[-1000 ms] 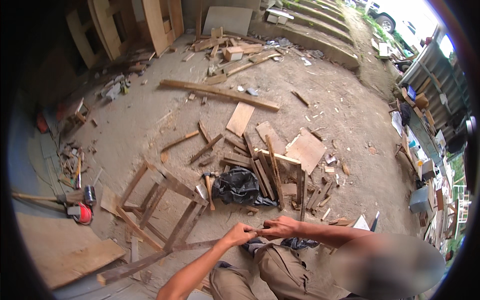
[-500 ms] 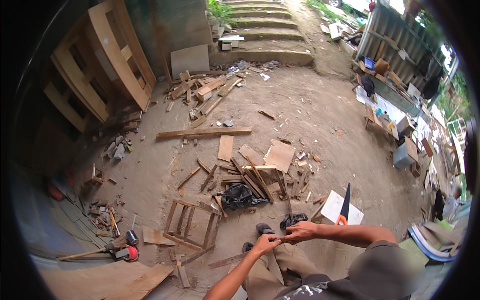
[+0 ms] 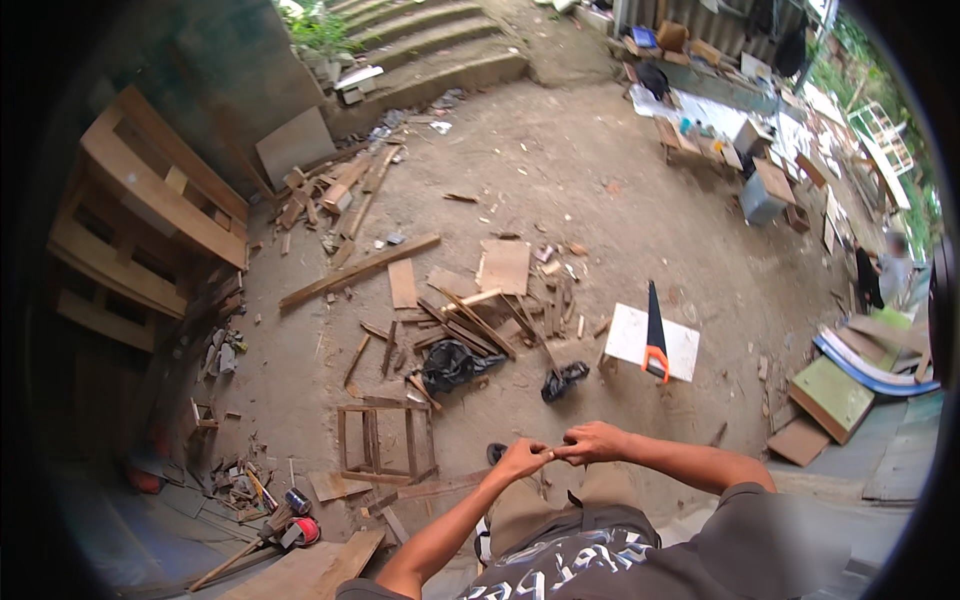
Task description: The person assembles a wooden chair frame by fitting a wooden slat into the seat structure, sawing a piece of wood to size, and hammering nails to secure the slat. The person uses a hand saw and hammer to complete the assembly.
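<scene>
My left hand [image 3: 522, 458] and my right hand [image 3: 592, 442] meet in front of my body, fingertips pinched together. Whatever is between the fingers, if anything, is too small to make out. Just beyond my right forearm, a hand saw [image 3: 655, 330] with a dark blade and orange handle lies on a white board [image 3: 624, 338]. Ahead of my hands a small black plastic bag [image 3: 565, 381] rests on the dirt. A larger black bag [image 3: 458, 367] lies beside a heap of wooden strips [image 3: 470, 325]. Left of my hands sits a wooden frame [image 3: 388, 440].
Large wooden frames [image 3: 150, 190] lean on the left wall. Scrap wood [image 3: 330, 195] is piled near concrete steps [image 3: 430, 45]. A long plank [image 3: 360, 270] crosses the ground. Panels [image 3: 830, 390] stack at right, near another person [image 3: 890, 270]. A red-and-black tool [image 3: 300, 530] lies lower left.
The view has turned right, so the steps and scrap wood shift left. My right forearm no longer covers the saw's handle. My hands stay pinched together, lowered slightly nearer my body.
</scene>
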{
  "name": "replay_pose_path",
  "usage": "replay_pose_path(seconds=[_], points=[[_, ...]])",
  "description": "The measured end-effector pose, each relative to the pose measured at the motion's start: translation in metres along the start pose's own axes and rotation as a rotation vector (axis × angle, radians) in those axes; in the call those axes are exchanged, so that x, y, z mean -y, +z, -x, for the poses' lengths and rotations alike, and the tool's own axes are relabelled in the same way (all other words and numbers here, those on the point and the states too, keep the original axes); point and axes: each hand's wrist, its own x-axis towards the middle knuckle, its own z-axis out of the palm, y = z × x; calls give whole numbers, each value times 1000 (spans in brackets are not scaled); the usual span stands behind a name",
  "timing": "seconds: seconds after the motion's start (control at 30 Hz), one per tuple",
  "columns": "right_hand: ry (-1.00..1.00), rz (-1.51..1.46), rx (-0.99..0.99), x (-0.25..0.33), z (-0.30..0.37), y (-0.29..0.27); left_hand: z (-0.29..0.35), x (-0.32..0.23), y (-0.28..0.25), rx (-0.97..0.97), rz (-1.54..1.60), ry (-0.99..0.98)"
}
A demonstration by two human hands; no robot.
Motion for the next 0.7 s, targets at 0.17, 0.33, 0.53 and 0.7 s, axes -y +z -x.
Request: replay_pose_path(seconds=[0.17,0.33,0.53,0.7], points=[[109,57,-106,6,66,2,-20,-24,50,-39,-163,15],[169,1,-140,5,141,16,-32,-60,110,9,-187,-8],[269,-71,-7,-10,232,32,-75,-63,191,49,-196,-25],[653,-99,-467,-66,282,16,-149,-40,214,27,-156,-61]])
